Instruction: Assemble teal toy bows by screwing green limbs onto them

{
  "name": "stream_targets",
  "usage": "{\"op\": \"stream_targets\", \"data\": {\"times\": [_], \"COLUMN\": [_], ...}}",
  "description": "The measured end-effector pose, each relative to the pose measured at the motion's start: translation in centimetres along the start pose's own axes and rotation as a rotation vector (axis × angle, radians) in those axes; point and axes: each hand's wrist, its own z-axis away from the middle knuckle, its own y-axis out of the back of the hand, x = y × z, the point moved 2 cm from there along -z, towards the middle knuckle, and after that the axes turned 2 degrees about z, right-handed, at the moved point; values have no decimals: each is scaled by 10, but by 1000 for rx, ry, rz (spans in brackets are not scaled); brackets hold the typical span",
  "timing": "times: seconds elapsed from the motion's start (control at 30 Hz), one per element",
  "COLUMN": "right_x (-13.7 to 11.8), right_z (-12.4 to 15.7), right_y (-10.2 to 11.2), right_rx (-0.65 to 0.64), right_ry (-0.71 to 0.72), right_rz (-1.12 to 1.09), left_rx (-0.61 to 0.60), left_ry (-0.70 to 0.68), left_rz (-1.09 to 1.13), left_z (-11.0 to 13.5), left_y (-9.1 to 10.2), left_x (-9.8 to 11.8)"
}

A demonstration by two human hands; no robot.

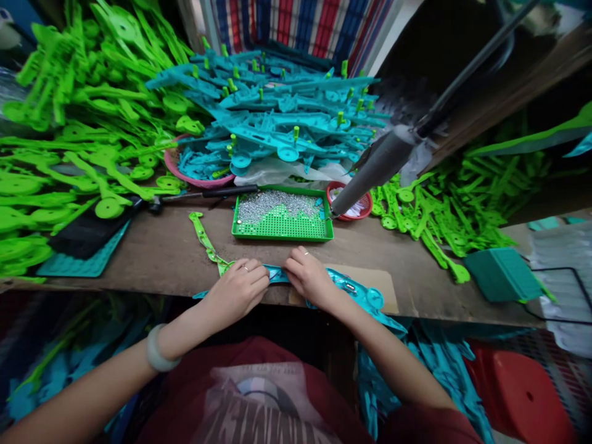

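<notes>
A long blue plastic part point(372, 300) lies along the front edge of the workbench, on a piece of cardboard at its right. My left hand point(245, 280) is closed on its left stretch, beside the end of a jointed green plastic piece point(202, 234). With fingers bent over its middle, my right hand point(308, 277) grips the same blue part. A small metal spring point(350, 287) shows in it, right of my right hand. My fingertips and palms hide the portion between the hands.
Beyond my hands stands a green perforated tray point(282, 235) of small metal screws. A hanging electric screwdriver point(377, 166) slants in beside a red basket point(365, 206). Green parts point(106, 98) pile up left, blue parts point(277, 117) at the back. A red stool point(527, 394) stands low right.
</notes>
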Motion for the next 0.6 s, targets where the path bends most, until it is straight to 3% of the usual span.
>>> {"op": "stream_targets", "data": {"times": [0.3, 0.43, 0.53, 0.6], "right_x": [1, -6, -4, 12], "right_z": [10, 15, 21, 24], "right_y": [4, 8, 30, 61], "right_rx": [-39, -112, -218, -294], "right_ry": [126, 78, 72, 168], "right_rz": [95, 79, -4, -149], "left_rx": [-7, -54, -10, 78], "left_ry": [44, 22, 4, 1], "left_rz": [-57, -80, -28, -16], "left_z": [-7, -12, -12, -10], "left_y": [0, 1, 1, -3], "left_x": [4, 3, 3, -3]}}
